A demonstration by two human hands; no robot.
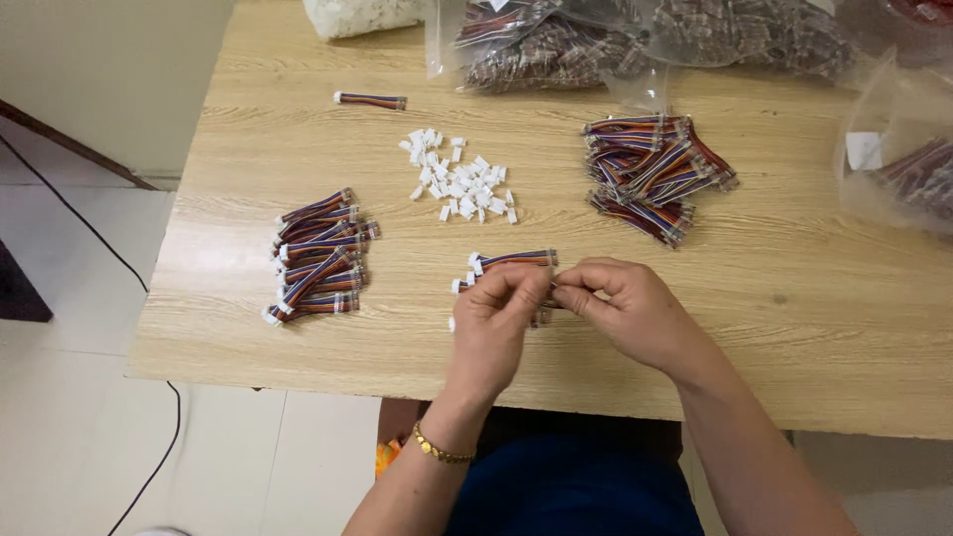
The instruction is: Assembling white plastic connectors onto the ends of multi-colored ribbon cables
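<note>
Left hand (496, 323), right hand (625, 308) pinching ribbon cable (511, 260), white connectors (459, 187) nearby

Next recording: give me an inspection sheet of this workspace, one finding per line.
Surface: light wooden table.
Job's things: short ribbon cables under the hands; loose white connectors.
Clutter: cable pile at left, cable pile at right, single cable, clear bags along the far edge.
Hands: left hand and right hand pinch a cable end between them.
Cables: black cord on the floor.
Surroundings: pale tiled floor.
</note>
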